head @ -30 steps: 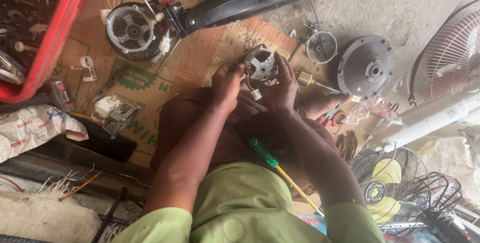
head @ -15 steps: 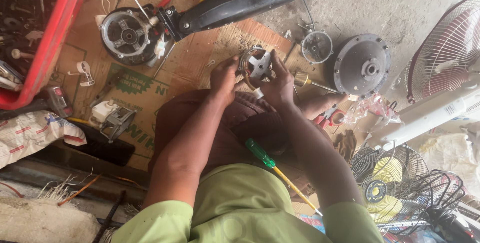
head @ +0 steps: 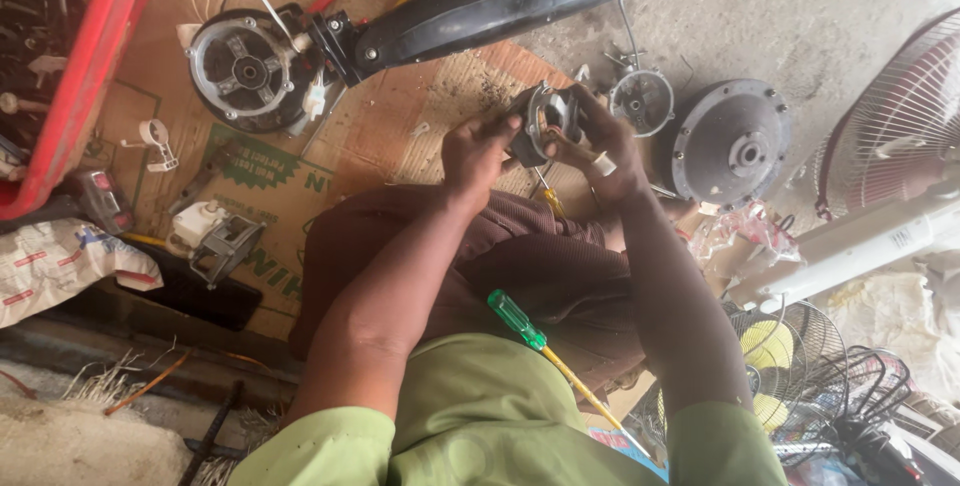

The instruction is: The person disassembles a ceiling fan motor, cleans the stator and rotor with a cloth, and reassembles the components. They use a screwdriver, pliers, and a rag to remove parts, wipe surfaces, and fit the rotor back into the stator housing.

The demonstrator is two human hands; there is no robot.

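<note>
Both hands close on one small motor part, a grey metal housing with a ring-shaped frame, held up above the lap and over the near edge of the cardboard sheet spread on the floor. The left hand has a narrow grip, fingers curled round the part's left side. The right hand wraps it from the right, thumb and fingers pressed on the frame; a pale band sits on one finger. The part is tilted, its open face turned toward the left hand.

Just under the hands a yellow-tipped tool pokes out from the brown cloth over the knees. Lower, a green-handled screwdriver with a yellow shaft lies across the lap, well apart from both hands.

Near the right hand, past the cardboard's right edge, a small round metal cap rests on the concrete floor, and just beside it a larger grey motor cover. At the cardboard's far edge a long black arm runs to a round motor housing near the far left corner. A red crate stands beyond the left edge. A fan guard leans at the right
</note>
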